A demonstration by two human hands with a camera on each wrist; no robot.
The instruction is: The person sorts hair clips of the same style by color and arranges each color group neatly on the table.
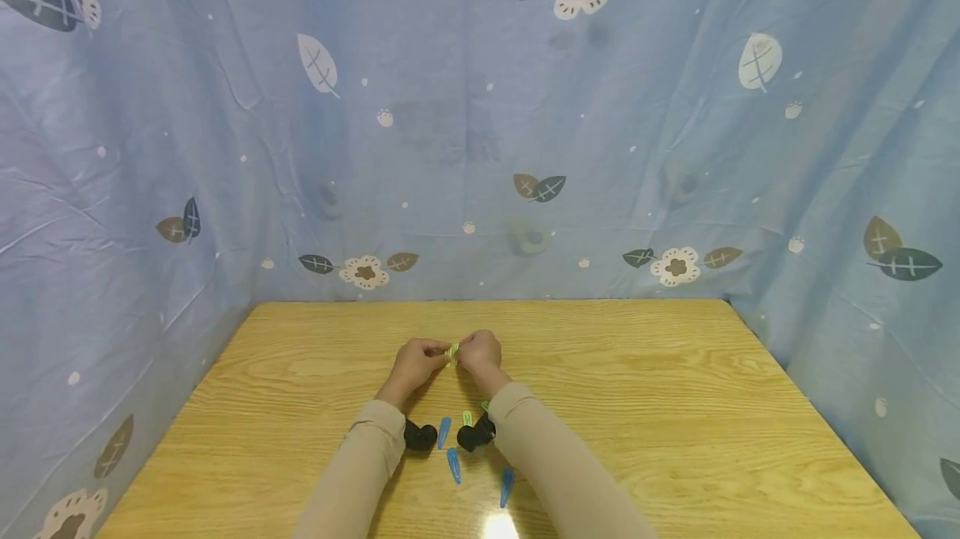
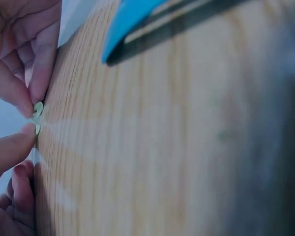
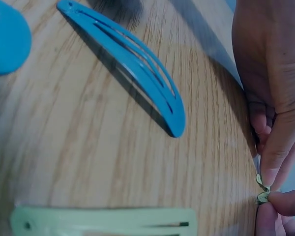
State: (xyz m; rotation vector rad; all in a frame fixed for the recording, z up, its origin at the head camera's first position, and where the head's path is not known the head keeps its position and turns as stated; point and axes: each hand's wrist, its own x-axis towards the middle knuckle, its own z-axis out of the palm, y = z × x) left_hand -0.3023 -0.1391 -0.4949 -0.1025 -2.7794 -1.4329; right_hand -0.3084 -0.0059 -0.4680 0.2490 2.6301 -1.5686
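Note:
Both hands meet over the far middle of the table, fingertips close together. Between them is a small light green hair clip point(image 1: 452, 351), partly covered by the fingers. The left hand point(image 1: 415, 364) pinches it from the left with thumb and fingers. From the other side the right hand point(image 1: 480, 349) pinches it too. In the right wrist view, two curved green parts of the clip point(image 3: 263, 197) show between the fingertips, low over the wood.
Nearer the body lie blue snap hair clips point(image 1: 453, 466), one of them point(image 1: 507, 486) by the right forearm. Light green clips point(image 1: 467, 418) lie near the right wrist's black camera point(image 1: 476, 432). A patterned blue curtain point(image 1: 465, 147) surrounds the wooden table point(image 1: 637, 406).

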